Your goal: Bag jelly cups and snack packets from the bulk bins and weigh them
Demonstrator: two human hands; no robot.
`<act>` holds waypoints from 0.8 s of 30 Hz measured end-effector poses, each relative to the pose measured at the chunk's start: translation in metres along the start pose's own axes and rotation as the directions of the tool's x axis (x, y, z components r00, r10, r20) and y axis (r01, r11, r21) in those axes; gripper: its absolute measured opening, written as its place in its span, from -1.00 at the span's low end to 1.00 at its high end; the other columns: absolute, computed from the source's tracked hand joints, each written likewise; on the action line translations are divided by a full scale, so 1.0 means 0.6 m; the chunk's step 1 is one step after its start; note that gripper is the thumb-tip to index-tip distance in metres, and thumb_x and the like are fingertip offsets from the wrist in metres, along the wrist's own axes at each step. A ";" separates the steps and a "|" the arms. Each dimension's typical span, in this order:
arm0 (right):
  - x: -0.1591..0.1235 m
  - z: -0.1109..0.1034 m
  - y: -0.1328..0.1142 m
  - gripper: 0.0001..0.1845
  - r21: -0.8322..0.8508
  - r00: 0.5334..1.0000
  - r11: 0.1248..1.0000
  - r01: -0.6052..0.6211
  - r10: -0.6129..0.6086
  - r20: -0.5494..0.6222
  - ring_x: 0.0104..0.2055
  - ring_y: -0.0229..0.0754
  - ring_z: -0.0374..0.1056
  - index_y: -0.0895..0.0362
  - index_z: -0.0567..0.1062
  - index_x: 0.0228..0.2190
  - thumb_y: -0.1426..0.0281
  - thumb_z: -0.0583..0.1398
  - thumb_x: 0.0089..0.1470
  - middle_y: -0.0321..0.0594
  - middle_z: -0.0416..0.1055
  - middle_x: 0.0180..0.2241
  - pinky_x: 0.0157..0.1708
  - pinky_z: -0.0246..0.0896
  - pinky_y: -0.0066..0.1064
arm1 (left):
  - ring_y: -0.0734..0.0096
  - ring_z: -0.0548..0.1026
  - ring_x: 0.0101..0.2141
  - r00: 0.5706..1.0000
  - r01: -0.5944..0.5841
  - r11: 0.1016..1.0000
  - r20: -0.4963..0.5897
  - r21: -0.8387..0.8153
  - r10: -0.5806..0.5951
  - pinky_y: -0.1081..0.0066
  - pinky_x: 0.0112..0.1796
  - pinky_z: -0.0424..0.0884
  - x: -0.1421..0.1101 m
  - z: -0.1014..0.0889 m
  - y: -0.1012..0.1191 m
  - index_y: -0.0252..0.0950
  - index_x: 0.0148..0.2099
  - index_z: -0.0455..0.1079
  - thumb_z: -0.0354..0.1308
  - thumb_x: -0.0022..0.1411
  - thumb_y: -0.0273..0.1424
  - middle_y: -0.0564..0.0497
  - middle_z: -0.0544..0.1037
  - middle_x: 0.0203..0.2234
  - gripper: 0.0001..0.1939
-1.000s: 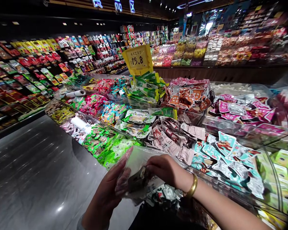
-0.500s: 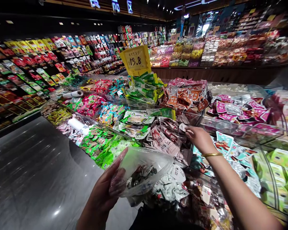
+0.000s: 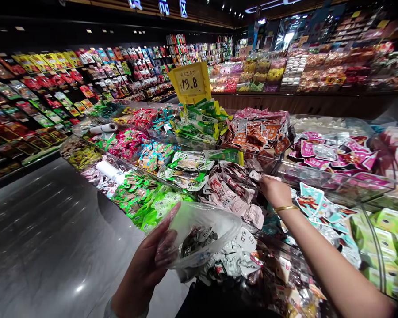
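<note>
My right hand point(image 3: 277, 193) is bending over the far edge of the brown-and-pink packets point(image 3: 225, 194), fingers drawn narrow. 1 white packet tip point(image 3: 254, 175) is showing just beside the fingertips. Whether they are pinching anything I cannot tell; my knuckles are hiding the contact. Gold bracelet point(image 3: 286, 208) is circling that wrist.

My left hand point(image 3: 146, 258) is gripping the side of a clear bag point(image 3: 219, 216), thumb lying along the outside, other fingers showing through the plastic. Bag mouth is gaping; dark and silvery packets point(image 3: 199, 240) are showing in it.

Taking the bag as clock centre, 12 straight ahead: left hand is holding at 8 to 9, right hand is hanging at 2, brown-and-pink packets are spreading at 1. Silver-white packets point(image 3: 239, 258) are lying at 4, teal packets point(image 3: 310, 201) at 3, bright green packets point(image 3: 162, 203) at 10.

Further out: a yellow sign point(image 3: 190, 84) reading 13.8 is standing at 12; orange packets point(image 3: 255, 132) are heaping at 1, magenta packets point(image 3: 321, 152) at 2; a white roll point(image 3: 109, 171) is lying at 10.

Judgement: I am at the picking step, 1 hand keeping the bag, 1 at the pile. The next move would be calling for a sure pinch, a clean lift and the bag mouth staying wide.
</note>
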State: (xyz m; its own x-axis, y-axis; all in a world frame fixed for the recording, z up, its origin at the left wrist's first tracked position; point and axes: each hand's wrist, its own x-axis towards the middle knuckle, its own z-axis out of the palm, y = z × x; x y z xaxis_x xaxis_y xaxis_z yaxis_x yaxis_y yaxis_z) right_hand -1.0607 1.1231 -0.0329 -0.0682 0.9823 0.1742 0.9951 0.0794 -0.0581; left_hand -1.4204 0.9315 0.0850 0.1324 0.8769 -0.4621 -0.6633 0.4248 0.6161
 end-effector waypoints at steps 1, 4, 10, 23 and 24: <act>-0.002 -0.002 0.004 -0.65 0.011 0.999 0.999 -0.045 0.045 -0.012 -0.33 0.00 0.50 0.11 0.56 -0.16 0.31 0.01 0.27 0.01 0.59 -0.25 -0.43 0.13 -0.33 | 0.71 0.09 -0.78 1.000 -0.001 1.000 -0.001 -0.001 0.001 0.70 -0.74 0.05 0.001 -0.001 0.000 -0.08 0.37 0.14 0.10 0.39 -0.35 0.27 0.19 -0.74 -0.45; -0.012 -0.020 0.029 -0.67 0.126 0.970 0.968 -0.216 0.228 -0.086 -0.39 -0.03 0.45 0.11 0.55 -0.14 0.27 0.04 0.26 -0.01 0.58 -0.32 -0.48 0.02 -0.34 | 0.70 0.07 -0.78 1.000 -0.009 1.000 -0.009 -0.004 0.009 0.70 -0.75 0.05 0.004 -0.002 0.001 -0.10 0.38 0.12 0.08 0.39 -0.35 0.26 0.20 -0.74 -0.44; -0.064 -0.120 0.020 -0.82 0.810 0.693 0.571 0.131 0.532 -0.487 -0.31 -0.03 0.43 0.12 0.56 -0.29 0.33 0.29 0.02 -0.11 0.53 -0.33 -0.29 0.26 -0.18 | 0.71 -0.01 -0.78 1.000 0.015 1.000 0.007 -0.011 -0.014 0.71 -0.74 -0.01 -0.004 0.003 0.008 -0.19 0.38 0.13 0.00 0.43 -0.38 0.26 0.17 -0.76 -0.48; -0.161 -0.161 -0.251 -0.82 0.981 0.877 0.101 0.163 -0.470 -0.097 -0.24 -0.10 0.53 0.00 0.57 -0.28 0.34 0.15 0.25 -0.21 0.61 -0.27 -0.23 0.47 -0.25 | 0.66 -0.08 -0.78 0.995 -0.003 0.972 -0.095 0.236 0.026 0.64 -0.75 -0.04 -0.015 0.011 0.018 -0.17 0.40 0.11 0.09 0.35 -0.21 0.26 0.14 -0.79 -0.37; -0.159 -0.157 -0.263 -0.80 0.966 0.832 0.164 0.202 -0.548 -0.082 -0.24 -0.08 0.54 0.00 0.58 -0.27 0.33 0.13 0.26 -0.20 0.62 -0.27 -0.23 0.47 -0.24 | 0.66 -0.07 -0.78 0.993 -0.015 0.972 -0.106 0.233 0.041 0.63 -0.75 -0.03 -0.017 0.010 0.018 -0.17 0.40 0.11 0.10 0.35 -0.21 0.26 0.14 -0.79 -0.37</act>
State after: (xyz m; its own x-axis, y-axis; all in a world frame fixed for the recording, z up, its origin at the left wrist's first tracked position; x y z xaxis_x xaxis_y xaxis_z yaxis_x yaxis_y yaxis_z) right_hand -1.2044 1.0010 0.0522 -0.5965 0.7603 0.2572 0.0804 0.3754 -0.9233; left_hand -1.4244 0.9288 0.1001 0.0263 0.8645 -0.5019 -0.4750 0.4526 0.7547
